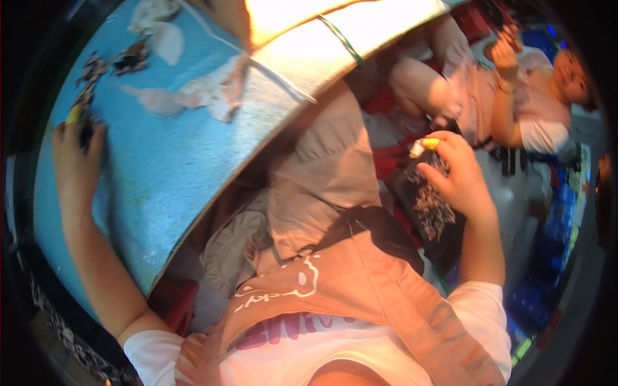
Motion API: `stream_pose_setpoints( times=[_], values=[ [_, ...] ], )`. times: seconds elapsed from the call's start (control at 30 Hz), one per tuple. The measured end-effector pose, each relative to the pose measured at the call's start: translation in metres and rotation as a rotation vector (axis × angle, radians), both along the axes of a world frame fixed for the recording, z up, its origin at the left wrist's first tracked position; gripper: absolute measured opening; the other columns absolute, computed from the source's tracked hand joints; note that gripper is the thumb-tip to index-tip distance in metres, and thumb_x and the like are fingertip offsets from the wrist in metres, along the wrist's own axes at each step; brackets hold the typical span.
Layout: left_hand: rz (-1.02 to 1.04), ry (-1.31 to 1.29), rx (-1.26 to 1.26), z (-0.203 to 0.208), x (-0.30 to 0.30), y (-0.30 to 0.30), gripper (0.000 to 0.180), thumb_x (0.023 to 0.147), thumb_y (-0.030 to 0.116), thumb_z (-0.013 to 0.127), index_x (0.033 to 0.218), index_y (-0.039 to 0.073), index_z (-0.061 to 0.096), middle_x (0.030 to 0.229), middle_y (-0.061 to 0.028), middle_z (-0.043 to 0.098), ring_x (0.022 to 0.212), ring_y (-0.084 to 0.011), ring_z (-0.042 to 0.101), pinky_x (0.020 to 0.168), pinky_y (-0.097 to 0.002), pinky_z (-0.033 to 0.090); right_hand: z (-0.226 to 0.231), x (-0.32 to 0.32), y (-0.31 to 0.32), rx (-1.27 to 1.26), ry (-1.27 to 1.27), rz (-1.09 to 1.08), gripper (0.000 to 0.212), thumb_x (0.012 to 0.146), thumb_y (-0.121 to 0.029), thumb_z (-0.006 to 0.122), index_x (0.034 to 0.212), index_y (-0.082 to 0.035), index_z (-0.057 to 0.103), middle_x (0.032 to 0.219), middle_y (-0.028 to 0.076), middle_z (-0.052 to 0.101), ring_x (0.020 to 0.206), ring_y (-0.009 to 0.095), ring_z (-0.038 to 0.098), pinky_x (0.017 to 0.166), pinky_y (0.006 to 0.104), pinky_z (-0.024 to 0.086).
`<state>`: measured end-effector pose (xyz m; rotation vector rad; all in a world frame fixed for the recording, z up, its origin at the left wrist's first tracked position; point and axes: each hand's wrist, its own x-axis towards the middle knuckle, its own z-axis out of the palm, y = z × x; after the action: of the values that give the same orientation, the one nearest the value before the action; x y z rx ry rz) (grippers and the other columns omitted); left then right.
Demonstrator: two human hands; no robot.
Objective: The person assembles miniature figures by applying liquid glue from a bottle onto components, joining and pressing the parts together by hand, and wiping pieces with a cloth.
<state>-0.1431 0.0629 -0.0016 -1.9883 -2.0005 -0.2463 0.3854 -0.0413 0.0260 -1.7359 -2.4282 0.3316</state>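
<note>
Grey-black scraps [84, 98] lie by both hands [78, 157] [462, 180].

a blue table [187, 167] fills the left, its far end bright under warm light; pale grey floor [506, 196] lies right, blurred blue clutter [541, 257] beyond.

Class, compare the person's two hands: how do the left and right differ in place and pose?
Place: the left hand is over the blue table; the right hand is off it, in front of a dark tray of shreds.
Pose: the left hand's fingers point toward the picture's top; the right hand's point leftward.
Shared: a yellow patch shows at each hand's fingers.
</note>
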Motion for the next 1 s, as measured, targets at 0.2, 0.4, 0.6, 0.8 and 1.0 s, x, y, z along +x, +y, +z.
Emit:
stream_pose_setpoints(
  times=[0.2,0.4,0.6,0.8,1.0],
  values=[
    [-0.061,-0.238,-0.023,0.021,0.044,-0.014,0.038,0.078,0.013,0.065,0.113,0.004,0.056,0.097,-0.0166,0.059,0.087,-0.0332,0.058,0.077,-0.0394,0.047,-0.010,-0.121,0.047,0.322,0.594,0.378,0.044,0.070,-0.005,0.069,0.110,0.003,0.054,0.116,0.018,0.050,0.100,0.030,0.053,0.084,0.0343,0.045],
    [-0.080,-0.896,-0.088,0.042,0.074,-0.026,0.034,0.080,0.016,0.066,0.110,0.004,0.057,0.093,-0.0063,0.063,0.076,-0.0134,0.059,0.066,-0.0242,0.045,-0.032,-0.210,0.090,0.148,0.695,0.165,0.066,0.069,-0.014,0.073,0.124,0.002,0.041,0.109,0.018,0.051,0.092,0.031,0.053,0.078,0.0368,0.045],
    [-0.259,-1.916,-0.260,0.026,0.101,-0.030,0.038,0.080,0.010,0.063,0.115,0.004,0.048,0.099,-0.0072,0.062,0.081,-0.0142,0.061,0.070,-0.0250,0.048,-0.039,-0.240,0.113,0.322,0.548,0.322,0.046,0.070,-0.015,0.072,0.109,-0.001,0.053,0.109,0.017,0.050,0.095,0.029,0.052,0.079,0.0349,0.045],
    [-0.250,-2.337,-0.529,0.024,0.109,-0.037,0.035,0.082,0.007,0.060,0.114,0.003,0.047,0.105,-0.0104,0.060,0.087,-0.0178,0.061,0.079,-0.0326,0.050,-0.035,-0.232,0.119,0.334,0.868,0.243,0.034,0.070,-0.008,0.071,0.100,-0.003,0.056,0.112,0.016,0.050,0.105,0.029,0.051,0.083,0.0362,0.044],
    [-0.376,-2.091,-0.448,0.023,0.131,-0.058,0.033,0.087,0.004,0.054,0.118,0.002,0.044,0.110,-0.0119,0.056,0.096,-0.0173,0.057,0.083,-0.0350,0.050,-0.012,-0.197,0.065,-0.115,1.472,0.086,0.044,0.075,-0.010,0.065,0.112,0.000,0.043,0.093,0.016,0.056,0.094,0.027,0.056,0.082,0.0372,0.044]
  ],
)
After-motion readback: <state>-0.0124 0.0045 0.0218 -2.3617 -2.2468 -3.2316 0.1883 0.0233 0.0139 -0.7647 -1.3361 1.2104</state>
